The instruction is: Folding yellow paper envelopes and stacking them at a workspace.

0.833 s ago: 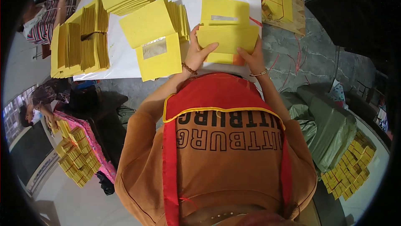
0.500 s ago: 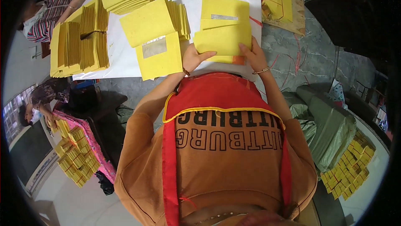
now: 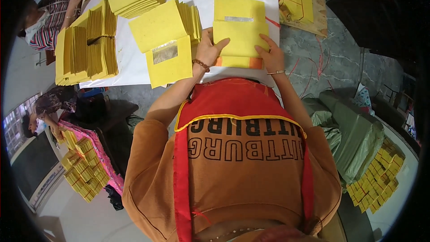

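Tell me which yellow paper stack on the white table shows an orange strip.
The yellow paper stack under both hands, left hand and right hand, shows an orange strip along its near edge. The others look plain yellow or carry silver foil.

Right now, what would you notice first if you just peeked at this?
Yellow paper everywhere: both hands, the left hand and the right hand, press on a yellow sheet stack with an orange edge at the white table's near side. Left of it lies a yellow sheet with a shiny foil square, and tall yellow bundles stand at the table's left end.
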Demonstrator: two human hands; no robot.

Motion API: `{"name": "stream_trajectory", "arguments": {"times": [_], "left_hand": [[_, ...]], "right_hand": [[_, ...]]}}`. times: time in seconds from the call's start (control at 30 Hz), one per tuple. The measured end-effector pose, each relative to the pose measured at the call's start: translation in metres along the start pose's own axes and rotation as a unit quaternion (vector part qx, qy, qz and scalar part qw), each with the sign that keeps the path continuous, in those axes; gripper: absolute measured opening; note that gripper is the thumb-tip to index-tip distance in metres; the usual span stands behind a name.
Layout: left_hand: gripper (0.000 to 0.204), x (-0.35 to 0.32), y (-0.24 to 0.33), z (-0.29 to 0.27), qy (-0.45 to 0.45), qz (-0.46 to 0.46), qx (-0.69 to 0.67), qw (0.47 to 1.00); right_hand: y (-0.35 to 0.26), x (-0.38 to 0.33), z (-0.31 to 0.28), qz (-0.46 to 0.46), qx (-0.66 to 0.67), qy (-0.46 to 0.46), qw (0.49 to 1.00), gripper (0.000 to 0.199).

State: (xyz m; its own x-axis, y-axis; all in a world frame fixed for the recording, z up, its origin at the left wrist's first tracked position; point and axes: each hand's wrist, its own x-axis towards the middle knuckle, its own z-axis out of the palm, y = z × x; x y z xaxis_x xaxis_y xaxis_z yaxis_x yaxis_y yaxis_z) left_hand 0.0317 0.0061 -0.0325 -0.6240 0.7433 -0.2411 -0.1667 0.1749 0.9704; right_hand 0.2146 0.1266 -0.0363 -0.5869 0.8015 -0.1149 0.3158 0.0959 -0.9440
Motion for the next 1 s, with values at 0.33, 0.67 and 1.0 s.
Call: {"name": "stream_trajectory", "arguments": {"times": [0.33, 0.67, 1.0], "left_hand": [[0.058, -0.017, 0.031, -0.003, -0.010, -0.040, 0.104, 0.994], [0.048, -0.024, 0.040, 0.011, -0.006, 0.311, 0.486, 0.816], [0.066, -0.012, 0.011, 0.020, -0.172, 0.353, 0.596, 0.700]], "right_hand": [[0.007, 0.004, 0.009, -0.033, -0.094, 0.058, 0.993, 0.041], [-0.010, 0.003, 0.009, -0.002, -0.194, 0.072, 0.978, 0.039], [-0.034, -0.008, 0.009, -0.033, -0.353, 0.081, 0.931, 0.046]]}}
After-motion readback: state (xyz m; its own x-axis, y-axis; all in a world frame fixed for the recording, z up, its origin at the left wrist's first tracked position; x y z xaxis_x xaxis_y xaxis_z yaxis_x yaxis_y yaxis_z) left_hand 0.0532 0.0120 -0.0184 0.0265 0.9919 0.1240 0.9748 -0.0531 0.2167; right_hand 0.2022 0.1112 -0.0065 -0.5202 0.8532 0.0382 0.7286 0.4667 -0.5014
